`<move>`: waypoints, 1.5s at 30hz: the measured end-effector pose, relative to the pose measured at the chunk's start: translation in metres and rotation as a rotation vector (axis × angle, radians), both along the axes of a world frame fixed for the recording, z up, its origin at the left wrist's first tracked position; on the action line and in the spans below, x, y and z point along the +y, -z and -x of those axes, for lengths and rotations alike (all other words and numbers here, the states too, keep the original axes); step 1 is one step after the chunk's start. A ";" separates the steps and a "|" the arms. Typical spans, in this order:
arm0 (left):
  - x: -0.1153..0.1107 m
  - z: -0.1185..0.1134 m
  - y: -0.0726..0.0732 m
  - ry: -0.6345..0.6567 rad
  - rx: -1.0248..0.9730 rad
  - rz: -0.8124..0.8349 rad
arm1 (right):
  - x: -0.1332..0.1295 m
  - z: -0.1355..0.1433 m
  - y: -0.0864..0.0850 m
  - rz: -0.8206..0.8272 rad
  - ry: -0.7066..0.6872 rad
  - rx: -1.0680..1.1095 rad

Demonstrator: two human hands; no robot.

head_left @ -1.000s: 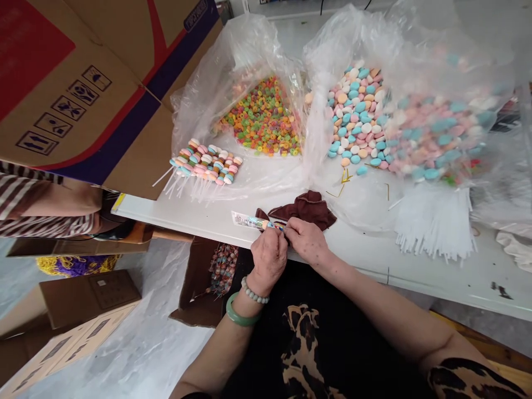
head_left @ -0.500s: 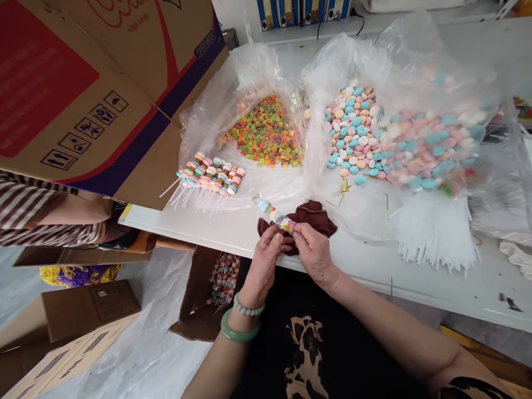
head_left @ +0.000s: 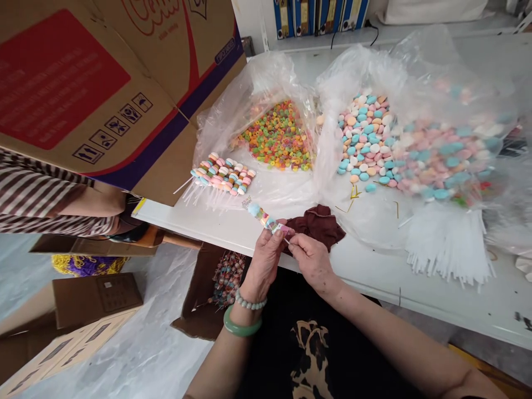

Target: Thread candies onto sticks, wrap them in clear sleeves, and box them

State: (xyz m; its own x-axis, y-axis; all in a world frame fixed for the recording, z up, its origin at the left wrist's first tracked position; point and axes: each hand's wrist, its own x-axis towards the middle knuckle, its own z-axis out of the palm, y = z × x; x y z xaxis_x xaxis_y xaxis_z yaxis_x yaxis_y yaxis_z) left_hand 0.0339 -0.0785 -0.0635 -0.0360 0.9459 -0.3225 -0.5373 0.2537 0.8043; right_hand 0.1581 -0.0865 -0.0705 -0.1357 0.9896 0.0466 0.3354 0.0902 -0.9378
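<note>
A wrapped candy stick [head_left: 265,216], with pastel candies under a clear printed wrapper, is held tilted over the table's front edge. My left hand [head_left: 269,252] closes round its wrapper near the lower end. My right hand [head_left: 311,257] pinches the thin white stick below the wrapper. Behind my hands lies a crumpled maroon cloth [head_left: 322,226]. To the left, several unwrapped candy sticks [head_left: 224,174] rest side by side on plastic, their white ends toward me.
Clear bags hold small ring candies [head_left: 280,138] and pastel oval candies [head_left: 368,136]. White sticks [head_left: 449,246] are bunched at right, near gold twist ties [head_left: 354,192]. A large carton [head_left: 166,111] stands at left, beside a person's striped sleeve [head_left: 41,194]. Below, an open box [head_left: 193,310] contains wrapped candies.
The candy stick has shifted slightly left in my hands. My left fingers now wrap its lower wrapper, and my right hand has moved down to the white stick. The view has swung a little left.
</note>
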 end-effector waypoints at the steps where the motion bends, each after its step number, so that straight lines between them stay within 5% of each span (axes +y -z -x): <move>1: 0.000 -0.003 0.001 0.001 -0.017 -0.011 | 0.000 0.003 0.001 -0.020 0.012 -0.002; 6: -0.005 -0.011 0.002 0.073 -0.045 0.061 | 0.000 0.002 0.009 -0.143 0.106 -0.052; 11: -0.007 -0.009 0.007 -0.026 0.173 0.081 | -0.001 -0.003 0.008 -0.151 0.113 -0.136; 20: -0.015 -0.009 0.015 -0.188 0.588 -0.002 | 0.000 0.002 0.001 0.417 -0.071 0.387; 25: -0.026 -0.018 0.014 -0.149 0.775 -0.113 | 0.000 -0.004 0.009 0.070 0.035 0.133; 32: -0.015 -0.007 -0.001 0.183 0.165 0.047 | 0.001 -0.017 0.013 -0.460 0.044 -0.289; 35: -0.012 -0.005 -0.005 0.153 -0.023 0.091 | -0.004 -0.013 0.013 -0.570 0.024 -0.387; 39: -0.007 -0.007 -0.001 -0.062 0.038 0.107 | -0.007 -0.007 0.011 -0.423 -0.056 -0.234; 43: -0.007 -0.006 0.006 -0.048 0.208 0.103 | -0.003 -0.008 0.012 -0.037 -0.062 -0.009; 45: -0.010 -0.007 0.008 -0.033 0.267 0.110 | -0.001 -0.009 0.014 -0.032 -0.037 0.013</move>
State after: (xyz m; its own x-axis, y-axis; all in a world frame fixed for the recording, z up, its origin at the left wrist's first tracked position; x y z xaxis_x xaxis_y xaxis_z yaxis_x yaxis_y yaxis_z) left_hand 0.0412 -0.0885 -0.0712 -0.1638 0.9025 -0.3983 -0.3197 0.3334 0.8869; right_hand 0.1668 -0.0871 -0.0844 -0.1714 0.9819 0.0799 0.3192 0.1321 -0.9384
